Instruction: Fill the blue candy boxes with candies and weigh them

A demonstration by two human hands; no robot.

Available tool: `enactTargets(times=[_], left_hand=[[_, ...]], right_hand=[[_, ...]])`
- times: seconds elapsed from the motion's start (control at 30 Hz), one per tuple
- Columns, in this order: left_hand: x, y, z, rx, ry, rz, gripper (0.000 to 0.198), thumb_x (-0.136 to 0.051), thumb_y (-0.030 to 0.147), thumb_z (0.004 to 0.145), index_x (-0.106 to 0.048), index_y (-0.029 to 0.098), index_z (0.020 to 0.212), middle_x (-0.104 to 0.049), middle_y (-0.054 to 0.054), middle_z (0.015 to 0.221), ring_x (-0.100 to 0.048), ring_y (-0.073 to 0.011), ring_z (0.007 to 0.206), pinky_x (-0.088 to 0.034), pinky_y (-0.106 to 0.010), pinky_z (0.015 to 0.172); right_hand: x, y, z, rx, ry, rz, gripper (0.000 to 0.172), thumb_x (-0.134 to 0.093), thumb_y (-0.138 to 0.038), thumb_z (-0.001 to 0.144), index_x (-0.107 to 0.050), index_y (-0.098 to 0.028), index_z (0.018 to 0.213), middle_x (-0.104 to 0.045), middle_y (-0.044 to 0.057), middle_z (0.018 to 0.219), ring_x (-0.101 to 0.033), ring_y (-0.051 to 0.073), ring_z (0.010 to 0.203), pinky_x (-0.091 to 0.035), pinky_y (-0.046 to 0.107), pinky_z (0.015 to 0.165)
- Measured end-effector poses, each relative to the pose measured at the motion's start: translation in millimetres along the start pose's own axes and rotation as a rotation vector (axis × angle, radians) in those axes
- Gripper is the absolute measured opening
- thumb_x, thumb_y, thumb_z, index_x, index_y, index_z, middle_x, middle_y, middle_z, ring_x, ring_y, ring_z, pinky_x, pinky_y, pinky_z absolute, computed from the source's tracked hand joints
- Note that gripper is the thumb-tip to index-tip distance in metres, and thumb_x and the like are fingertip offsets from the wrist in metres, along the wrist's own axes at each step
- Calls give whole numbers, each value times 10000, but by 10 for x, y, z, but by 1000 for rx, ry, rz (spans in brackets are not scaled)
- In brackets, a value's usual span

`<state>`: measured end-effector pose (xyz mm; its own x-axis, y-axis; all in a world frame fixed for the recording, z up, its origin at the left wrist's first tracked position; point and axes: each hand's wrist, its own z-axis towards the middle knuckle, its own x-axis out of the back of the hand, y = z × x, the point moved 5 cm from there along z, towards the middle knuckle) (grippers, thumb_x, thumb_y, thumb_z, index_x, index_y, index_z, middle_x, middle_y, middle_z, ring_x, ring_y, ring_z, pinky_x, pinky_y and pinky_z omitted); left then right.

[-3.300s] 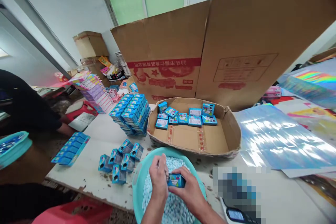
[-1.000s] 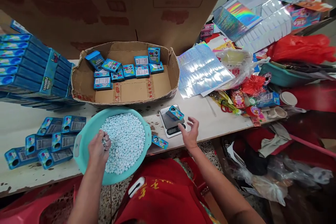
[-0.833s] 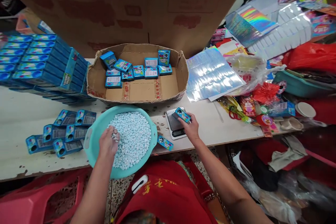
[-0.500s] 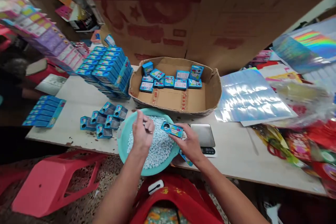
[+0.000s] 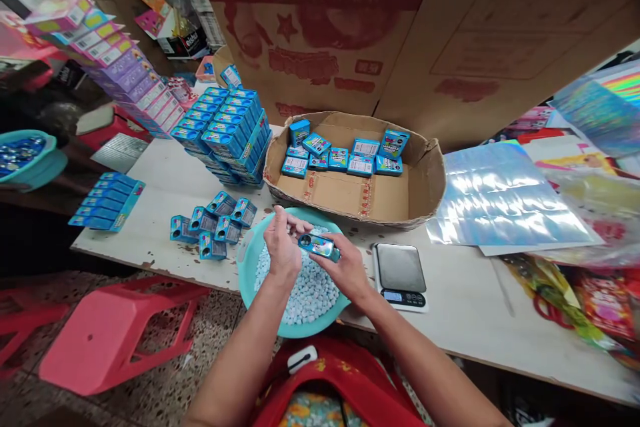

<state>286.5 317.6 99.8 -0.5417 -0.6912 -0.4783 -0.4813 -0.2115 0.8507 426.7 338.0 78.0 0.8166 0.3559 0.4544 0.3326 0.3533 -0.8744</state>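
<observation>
My right hand (image 5: 347, 267) is closed round a small blue box (image 5: 319, 246), which has a round dark opening near its left end. Beside that opening is my left hand (image 5: 283, 245), its fingers curled round a few pale candies and touching or nearly touching the box. Both hands are over a turquoise bowl (image 5: 246, 273) filled with small pale blue candies (image 5: 310, 297). Left of the bowl lie several blue boxes (image 5: 227, 229) with round openings. Behind the bowl, a shallow cardboard tray (image 5: 330, 203) holds several more blue boxes.
A scale (image 5: 400, 270) lies right of the bowl, with shiny sheets (image 5: 505, 200) beyond. Stacked blue boxes (image 5: 227, 127) and a row of boxes (image 5: 107, 202) are at the left. A large carton (image 5: 350, 33) rises behind; a red stool (image 5: 90, 340) is at lower left.
The view has shifted, so the table things appear further right. My left hand and the blue box have come together, with the hand now at its opening. The scale shows more fully.
</observation>
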Motion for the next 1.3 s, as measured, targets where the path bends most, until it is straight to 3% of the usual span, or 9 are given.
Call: enactTargets(times=[0.17,0.37,0.57,0.67,0.77,0.97,1.17,1.23,1.3], left_hand=[[57,-78,47,-15,10,66,426,-555,558,808,-526,154,675,-579,-24,590,-610,-151,596,-482,-280,667],[148,-22,65,12,99,111,485,-522,651,774,-491,180,666,-498,4,562,-549,-126,523,-463,-263,595],[727,-189,74,12,120,217,423,-547,609,768,-491,196,696,-425,22,552,-482,-125,488,-443,-280,569],[1035,-343,17,90,4,618,302,-730,446,637,-562,199,681,-547,-28,657,-566,-195,692,-465,-360,756],[1189,-338,-48,56,-51,892,281,-772,213,556,-635,211,802,-627,-67,939,-557,-257,979,-373,-434,967],[821,-67,-12,56,-409,828,562,-679,171,686,-553,280,1223,-528,-81,1272,-543,-236,1065,-454,-368,871],[325,152,-206,-104,-813,986,463,-615,131,722,-621,267,1164,-612,-63,1147,-529,-246,1100,-401,-381,972],[340,186,-254,-149,-788,1084,360,-630,201,745,-644,252,1101,-639,-62,1061,-559,-241,1035,-419,-363,933],[507,303,-264,-155,-635,1171,349,-649,288,751,-628,234,1096,-635,-64,1057,-571,-233,1009,-435,-343,895]], right_hand=[[-83,7,63,-9,-8,-5,344,-711,-373,772,-614,-228,1069,-657,70,1031,-606,257,976,-472,395,866],[-140,21,36,-33,-26,83,367,-688,-468,755,-631,-246,1041,-669,75,1034,-618,297,974,-483,439,861],[-20,396,0,-285,67,16,553,-688,-659,603,-660,-264,990,-703,54,956,-658,335,870,-513,440,788],[55,400,-25,-308,48,-2,566,-697,-653,590,-663,-243,979,-704,56,936,-656,328,868,-504,434,797],[72,318,-86,-266,21,35,502,-683,-583,672,-647,-222,1018,-689,59,991,-642,293,914,-491,408,839],[-110,260,-155,-188,-50,138,407,-717,-460,725,-625,-220,1039,-652,61,1043,-608,265,963,-461,409,888],[-211,105,-143,-121,-109,252,366,-710,-407,763,-604,-222,1061,-635,56,1071,-589,249,1013,-453,394,919],[-216,132,-163,-154,-142,292,402,-688,-414,780,-571,-228,1117,-620,66,1119,-585,248,1033,-461,403,921],[-138,228,-200,-208,-103,295,457,-670,-435,786,-533,-230,1171,-596,82,1183,-570,255,1077,-447,428,954]])
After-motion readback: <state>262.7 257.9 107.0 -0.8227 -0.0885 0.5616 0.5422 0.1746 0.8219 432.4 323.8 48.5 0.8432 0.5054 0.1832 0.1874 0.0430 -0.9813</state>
